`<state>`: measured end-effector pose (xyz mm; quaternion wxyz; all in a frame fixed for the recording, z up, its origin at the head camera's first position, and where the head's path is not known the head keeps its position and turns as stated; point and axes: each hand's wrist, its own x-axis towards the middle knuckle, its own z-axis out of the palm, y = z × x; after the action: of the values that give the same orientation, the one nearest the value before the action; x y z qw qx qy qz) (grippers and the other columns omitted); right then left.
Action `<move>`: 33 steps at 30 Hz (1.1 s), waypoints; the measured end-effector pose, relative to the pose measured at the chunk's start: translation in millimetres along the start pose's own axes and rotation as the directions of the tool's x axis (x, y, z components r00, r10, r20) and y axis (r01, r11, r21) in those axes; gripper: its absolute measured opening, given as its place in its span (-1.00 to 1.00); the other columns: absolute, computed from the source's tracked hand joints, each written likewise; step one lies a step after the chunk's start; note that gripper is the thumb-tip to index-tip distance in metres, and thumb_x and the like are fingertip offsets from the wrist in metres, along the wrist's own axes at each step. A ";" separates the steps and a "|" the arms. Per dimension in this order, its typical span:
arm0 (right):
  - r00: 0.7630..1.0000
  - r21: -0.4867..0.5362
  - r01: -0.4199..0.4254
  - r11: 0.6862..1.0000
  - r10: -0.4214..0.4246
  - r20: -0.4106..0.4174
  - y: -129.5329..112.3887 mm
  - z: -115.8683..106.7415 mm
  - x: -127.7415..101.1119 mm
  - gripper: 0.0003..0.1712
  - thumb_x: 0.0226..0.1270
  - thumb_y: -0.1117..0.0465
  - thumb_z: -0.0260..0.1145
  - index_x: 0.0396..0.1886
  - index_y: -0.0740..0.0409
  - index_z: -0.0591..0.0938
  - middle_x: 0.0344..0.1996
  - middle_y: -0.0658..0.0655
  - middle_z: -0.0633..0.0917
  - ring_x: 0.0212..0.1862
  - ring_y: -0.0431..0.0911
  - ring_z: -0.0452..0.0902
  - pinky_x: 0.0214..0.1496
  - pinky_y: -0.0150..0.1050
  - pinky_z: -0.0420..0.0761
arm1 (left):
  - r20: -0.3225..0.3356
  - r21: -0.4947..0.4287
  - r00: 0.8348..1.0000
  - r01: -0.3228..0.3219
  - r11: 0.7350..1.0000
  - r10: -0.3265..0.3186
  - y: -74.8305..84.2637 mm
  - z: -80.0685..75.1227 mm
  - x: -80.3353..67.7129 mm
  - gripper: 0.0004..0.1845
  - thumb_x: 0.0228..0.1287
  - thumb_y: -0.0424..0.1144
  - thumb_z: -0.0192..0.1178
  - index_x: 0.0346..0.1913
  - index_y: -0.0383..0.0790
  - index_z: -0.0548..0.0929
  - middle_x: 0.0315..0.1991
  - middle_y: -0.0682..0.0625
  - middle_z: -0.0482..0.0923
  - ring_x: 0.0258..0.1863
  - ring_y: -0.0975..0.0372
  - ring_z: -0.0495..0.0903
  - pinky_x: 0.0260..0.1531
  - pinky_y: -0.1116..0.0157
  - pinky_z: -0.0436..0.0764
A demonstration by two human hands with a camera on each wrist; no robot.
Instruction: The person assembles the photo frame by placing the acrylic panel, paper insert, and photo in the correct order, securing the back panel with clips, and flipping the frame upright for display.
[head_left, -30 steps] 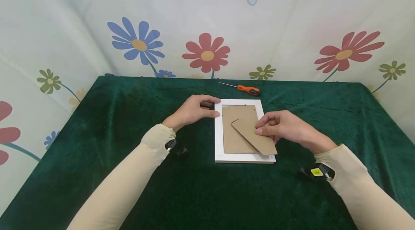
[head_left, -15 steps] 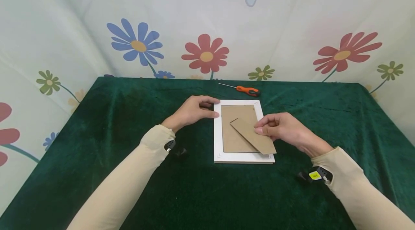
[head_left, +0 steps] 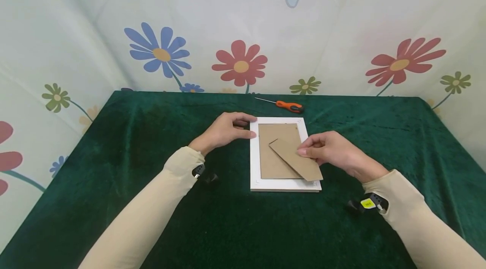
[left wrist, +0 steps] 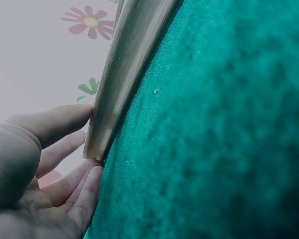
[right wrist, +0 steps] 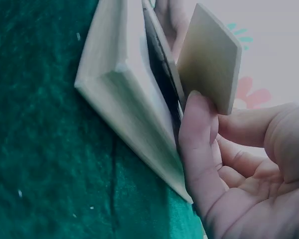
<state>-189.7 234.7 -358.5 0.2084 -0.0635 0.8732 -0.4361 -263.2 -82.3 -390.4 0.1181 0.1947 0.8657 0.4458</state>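
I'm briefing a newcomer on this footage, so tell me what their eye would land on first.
A white picture frame lies face down mid-table on the green velvet cloth, its brown backing board showing. The right hand pinches the cardboard stand flap, lifted off the backing, while the left hand steadies the frame's far left corner. An orange-handled screwdriver lies just beyond the frame.

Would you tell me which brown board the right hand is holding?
The narrow angled stand piece, pinched by the right hand; the larger backing board lies flat inside the white frame.
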 end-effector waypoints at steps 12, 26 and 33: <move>0.996 0.175 -0.036 0.984 0.021 0.087 3.7 -6.0 0.9 -0.63 0.59 0.12 0.37 0.16 0.32 0.68 0.08 0.24 0.66 0.03 0.08 0.60 0.12 -0.15 0.68 | 0.005 0.000 1.000 -0.015 1.000 0.015 -0.5 -0.8 -0.1 -0.40 0.36 -0.10 0.50 0.43 -0.04 0.63 0.36 -0.04 0.56 0.27 0.05 0.56 0.26 0.05 0.61; 0.994 0.250 -0.075 0.965 0.051 0.101 1.7 -5.6 1.4 -0.57 0.60 0.13 0.35 0.22 0.38 0.64 0.07 0.23 0.66 -0.02 0.01 0.61 0.05 -0.24 0.70 | 0.006 0.001 1.000 -0.016 1.000 0.016 0.5 -0.3 0.0 -0.40 0.37 -0.12 0.49 0.43 -0.06 0.62 0.36 -0.05 0.56 0.27 0.05 0.55 0.26 0.05 0.61; 0.993 0.204 -0.076 0.976 0.055 0.107 -1.1 -4.3 3.0 -0.59 0.60 0.12 0.35 0.20 0.36 0.66 0.09 0.22 0.65 -0.03 0.02 0.59 0.05 -0.19 0.69 | 0.003 0.011 1.000 -0.019 1.000 0.019 -2.0 0.5 1.6 -0.40 0.37 -0.12 0.49 0.44 -0.05 0.62 0.36 -0.05 0.56 0.27 0.05 0.55 0.26 0.04 0.61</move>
<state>-194.2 236.4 -356.3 0.2718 -0.0344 0.8130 -0.5138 -265.0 -82.3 -392.3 0.1141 0.2043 0.8661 0.4417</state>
